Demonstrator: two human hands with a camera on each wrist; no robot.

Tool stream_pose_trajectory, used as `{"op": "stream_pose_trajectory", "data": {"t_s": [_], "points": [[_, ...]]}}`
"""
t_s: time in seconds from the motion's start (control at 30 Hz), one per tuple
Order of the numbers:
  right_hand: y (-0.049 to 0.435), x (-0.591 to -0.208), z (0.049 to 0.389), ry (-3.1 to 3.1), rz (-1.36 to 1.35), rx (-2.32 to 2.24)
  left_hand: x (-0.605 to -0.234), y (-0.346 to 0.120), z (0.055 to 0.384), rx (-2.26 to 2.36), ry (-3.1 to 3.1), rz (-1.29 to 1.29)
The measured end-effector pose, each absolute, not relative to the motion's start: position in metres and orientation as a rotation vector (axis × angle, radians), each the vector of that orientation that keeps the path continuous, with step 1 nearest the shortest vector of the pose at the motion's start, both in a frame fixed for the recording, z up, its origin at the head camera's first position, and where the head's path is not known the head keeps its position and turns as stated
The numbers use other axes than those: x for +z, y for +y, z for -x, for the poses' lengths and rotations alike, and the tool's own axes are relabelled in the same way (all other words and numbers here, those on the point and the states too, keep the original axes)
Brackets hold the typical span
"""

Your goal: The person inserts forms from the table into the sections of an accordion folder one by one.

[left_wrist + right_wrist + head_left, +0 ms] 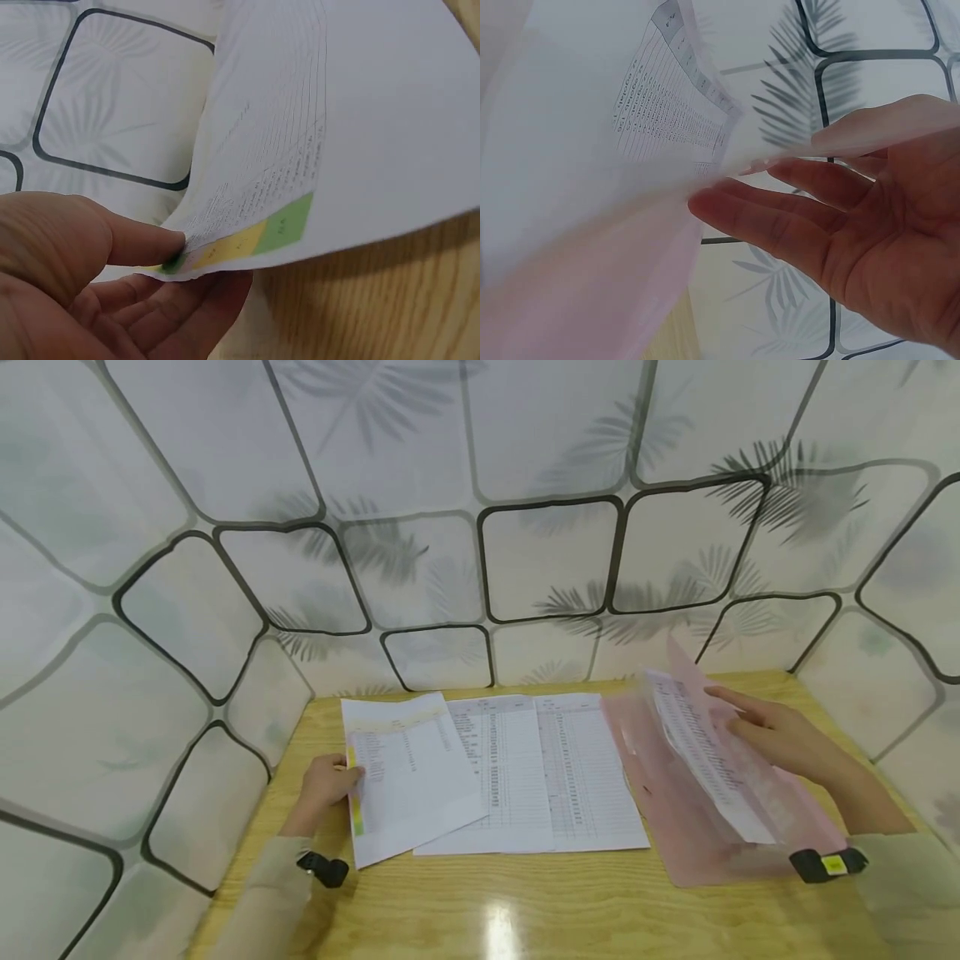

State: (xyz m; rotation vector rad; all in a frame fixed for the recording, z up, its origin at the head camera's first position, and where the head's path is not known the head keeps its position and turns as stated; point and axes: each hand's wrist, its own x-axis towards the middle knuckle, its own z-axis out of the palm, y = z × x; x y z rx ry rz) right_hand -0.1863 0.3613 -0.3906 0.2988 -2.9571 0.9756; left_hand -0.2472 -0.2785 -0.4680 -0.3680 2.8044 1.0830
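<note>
The left hand (325, 782) pinches a white printed sheet (420, 793), yellow-green strip (262, 238) beside its fingers (199, 304). The right hand (786, 742) grips a translucent pink folder (678, 835).

The left forearm (258, 902), in a pale sleeve, reaches in from the near left toward the far side. At its end the left hand (326, 781) pinches, its thumb (142, 238) laid above and its fingers (202, 307) bent beneath. The right forearm (900, 868), also sleeved, angles in from the near right. The right hand (787, 739) points left and far, its fingers extended with a slight bend; the left wrist view shows the left hand alone.
</note>
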Motion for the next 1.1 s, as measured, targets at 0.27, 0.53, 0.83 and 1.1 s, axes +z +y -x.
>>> {"op": "stream_pose_trajectory", "data": {"t_s": [0.27,0.53,0.83,1.1], "points": [[0.359,-0.389,0.186,-2.960,-0.319,0.970,-0.454,-0.277,0.244,1.503,2.562,0.347],[0.359,-0.389,0.187,-2.978,-0.308,0.967,-0.449,-0.273,0.242,1.684,2.445,0.243],[0.359,-0.389,0.189,-2.995,-0.299,0.967,-0.444,-0.253,0.239,1.787,2.319,0.185],[0.358,-0.388,0.189,-3.007,-0.296,0.962,-0.445,-0.228,0.240,1.829,2.273,0.131]]}}
